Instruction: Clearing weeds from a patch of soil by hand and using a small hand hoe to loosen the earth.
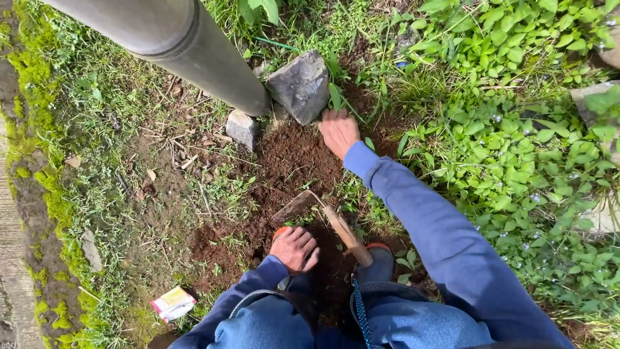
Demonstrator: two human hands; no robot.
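My right hand [338, 132] reaches forward in a blue sleeve, its fingers down in the loose brown soil [290, 155] just below a grey angular rock [299, 86]. What the fingers grip is hidden. My left hand [294, 249] rests on my left knee, fingers curled, holding nothing that I can see. A small hoe [323, 216] with a wooden handle and a flat metal blade lies between my knees, its handle leaning against my right knee. I squat in blue jeans.
A thick grey pole [187, 45] stands at the upper left, a smaller stone [242, 128] at its foot. Leafy green weeds [516, 129] fill the right side. A mossy concrete edge [26, 194] runs down the left. A red and yellow packet [172, 303] lies near my left leg.
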